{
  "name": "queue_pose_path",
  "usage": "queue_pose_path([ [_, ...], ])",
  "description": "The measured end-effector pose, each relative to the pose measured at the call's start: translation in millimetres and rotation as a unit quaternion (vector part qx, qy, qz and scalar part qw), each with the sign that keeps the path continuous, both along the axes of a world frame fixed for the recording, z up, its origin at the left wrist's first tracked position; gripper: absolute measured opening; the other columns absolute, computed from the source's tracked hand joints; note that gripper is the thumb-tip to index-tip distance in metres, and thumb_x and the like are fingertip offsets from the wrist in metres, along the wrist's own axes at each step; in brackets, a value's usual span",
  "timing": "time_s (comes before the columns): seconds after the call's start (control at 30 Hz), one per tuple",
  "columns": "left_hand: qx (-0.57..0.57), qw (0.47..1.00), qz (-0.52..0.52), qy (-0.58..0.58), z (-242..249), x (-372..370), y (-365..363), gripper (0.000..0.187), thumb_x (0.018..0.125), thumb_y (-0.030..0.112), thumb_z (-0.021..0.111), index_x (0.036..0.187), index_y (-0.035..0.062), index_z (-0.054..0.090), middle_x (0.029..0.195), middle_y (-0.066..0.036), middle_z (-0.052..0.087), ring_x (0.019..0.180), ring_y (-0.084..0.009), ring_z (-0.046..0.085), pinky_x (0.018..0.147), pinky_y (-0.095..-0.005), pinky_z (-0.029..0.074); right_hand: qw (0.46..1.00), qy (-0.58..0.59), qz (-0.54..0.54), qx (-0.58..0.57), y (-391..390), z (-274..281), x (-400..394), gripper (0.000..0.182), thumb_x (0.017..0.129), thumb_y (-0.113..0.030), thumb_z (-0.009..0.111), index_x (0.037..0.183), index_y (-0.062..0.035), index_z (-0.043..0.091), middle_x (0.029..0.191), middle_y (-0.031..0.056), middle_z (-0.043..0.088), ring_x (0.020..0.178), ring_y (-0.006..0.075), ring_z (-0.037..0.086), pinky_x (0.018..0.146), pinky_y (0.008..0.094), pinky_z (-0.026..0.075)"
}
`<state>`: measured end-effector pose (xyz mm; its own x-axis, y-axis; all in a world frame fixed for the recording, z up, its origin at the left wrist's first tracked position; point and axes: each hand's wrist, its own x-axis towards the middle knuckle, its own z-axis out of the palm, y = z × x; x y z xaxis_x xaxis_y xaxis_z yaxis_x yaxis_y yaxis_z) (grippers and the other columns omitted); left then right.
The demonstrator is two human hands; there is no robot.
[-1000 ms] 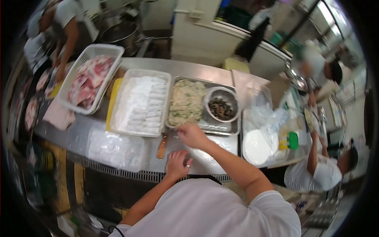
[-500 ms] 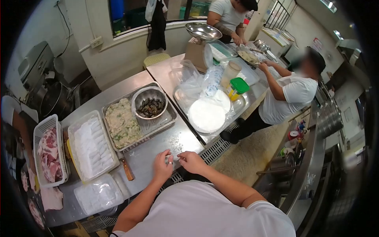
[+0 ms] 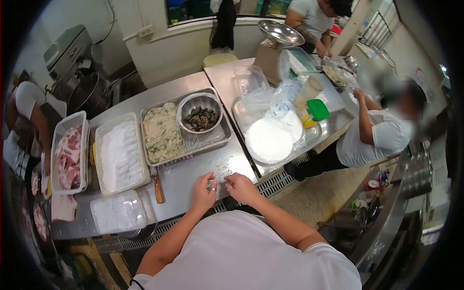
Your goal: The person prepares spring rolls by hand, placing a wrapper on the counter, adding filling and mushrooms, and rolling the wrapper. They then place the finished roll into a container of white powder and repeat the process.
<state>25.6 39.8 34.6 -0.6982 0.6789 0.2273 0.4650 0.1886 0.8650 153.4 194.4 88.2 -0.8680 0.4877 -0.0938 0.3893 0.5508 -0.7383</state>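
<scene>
two hands held just apart over the near table edge

the left hand (image 3: 204, 193) and right hand (image 3: 241, 188) are not touching; the fingers of both are curled inward, and whether anything small (a crumb of mix, say) is pinched cannot be told. under them runs the table (image 3: 193, 169). beyond, the mix (image 3: 162, 135) is spread in the tray (image 3: 217, 137), with the bowl (image 3: 200, 98) seated beside it. the wood handle (image 3: 158, 189) lies left of the left hand; the rounds (image 3: 268, 140) are piled to the right. if swept leftward, the handle could be knocked by the left hand; the bowl could be tipped into the mix by a careless reach.
</scene>
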Motion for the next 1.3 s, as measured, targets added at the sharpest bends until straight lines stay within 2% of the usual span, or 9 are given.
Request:
queue_pose_path([
  [0.3,-0.037,0.996,0.081,-0.028,-26,-1,-6,0.034,0.099,0.008,0.073,0.133,0.0021,0.068,0.117,-0.016,0.073,0.112,-0.0379,0.067,0.099,-0.0474,0.054,0.964,0.078,-0.046,0.249,81,-23,8,0.030,0.087,-0.010,0.075,0.116,-0.0012,0.078,0.126,0.0222,0.074,0.118,0.0415,0.068,0.104,0.0508,0.056],
  [0.4,-0.041,0.997,0.063,0.020,-33,-3,-15,0.037,0.096,0.007,0.076,0.132,0.0019,0.068,0.117,-0.016,0.073,0.113,-0.0378,0.066,0.100,-0.0478,0.053,0.940,0.020,-0.060,0.336,104,-19,14,0.030,0.086,-0.009,0.077,0.114,-0.0005,0.077,0.127,0.0212,0.074,0.123,0.0407,0.065,0.108,0.0515,0.052],
  [0.5,-0.047,0.997,0.046,0.051,-36,-5,-17,0.041,0.093,0.007,0.078,0.132,0.0020,0.068,0.117,-0.015,0.073,0.113,-0.0374,0.065,0.101,-0.0482,0.052,0.927,-0.011,-0.062,0.370,120,-29,20,0.029,0.084,-0.009,0.077,0.112,-0.0013,0.076,0.126,0.0173,0.074,0.122,0.0383,0.065,0.108,0.0505,0.049],
  [0.6,-0.058,0.996,0.043,0.058,-35,-8,-14,0.042,0.092,0.009,0.079,0.132,0.0021,0.068,0.116,-0.014,0.073,0.113,-0.0368,0.064,0.102,-0.0485,0.051,0.921,0.043,-0.056,0.384,134,-43,24,0.021,0.084,-0.008,0.078,0.105,-0.0034,0.075,0.119,0.0152,0.074,0.115,0.0373,0.066,0.102,0.0502,0.049],
  [0.7,-0.063,0.995,0.046,0.056,-34,-7,-10,0.042,0.093,0.010,0.080,0.133,0.0024,0.068,0.116,-0.014,0.073,0.113,-0.0365,0.064,0.102,-0.0487,0.051,0.926,0.080,-0.089,0.359,136,-38,22,0.014,0.084,-0.008,0.079,0.095,-0.0038,0.072,0.111,0.0150,0.071,0.110,0.0374,0.064,0.099,0.0517,0.048],
  [0.8,-0.066,0.995,0.043,0.052,-34,-5,-5,0.042,0.093,0.012,0.080,0.133,0.0026,0.068,0.116,-0.013,0.073,0.112,-0.0361,0.065,0.102,-0.0486,0.051,0.953,0.055,-0.126,0.268,133,-23,19,0.013,0.084,-0.007,0.081,0.092,-0.0046,0.071,0.104,0.0139,0.070,0.105,0.0374,0.065,0.096,0.0523,0.048],
  [1.03,-0.059,0.998,0.007,0.029,-27,-3,10,0.040,0.095,0.013,0.078,0.132,0.0018,0.068,0.115,-0.014,0.075,0.111,-0.0360,0.067,0.101,-0.0483,0.052,0.957,0.130,-0.255,0.055,135,-15,17,0.007,0.088,-0.008,0.080,0.091,-0.0036,0.076,0.096,0.0172,0.071,0.095,0.0407,0.068,0.087,0.0524,0.053],
  [1.13,-0.044,0.999,-0.008,0.028,-22,0,15,0.039,0.096,0.014,0.077,0.132,0.0020,0.069,0.115,-0.015,0.076,0.111,-0.0359,0.068,0.100,-0.0486,0.053,0.952,0.089,-0.236,0.175,139,-18,21,0.010,0.089,-0.010,0.079,0.094,-0.0012,0.078,0.095,0.0189,0.072,0.090,0.0411,0.069,0.084,0.0519,0.056],
  [1.3,-0.041,0.999,-0.017,0.002,-16,5,22,0.038,0.096,0.015,0.077,0.131,0.0027,0.069,0.116,-0.015,0.076,0.112,-0.0355,0.069,0.100,-0.0478,0.054,0.950,0.104,-0.295,0.013,132,-15,23,0.018,0.087,-0.015,0.086,0.092,-0.0001,0.076,0.094,0.0167,0.072,0.082,0.0318,0.068,0.078,0.0448,0.056],
])
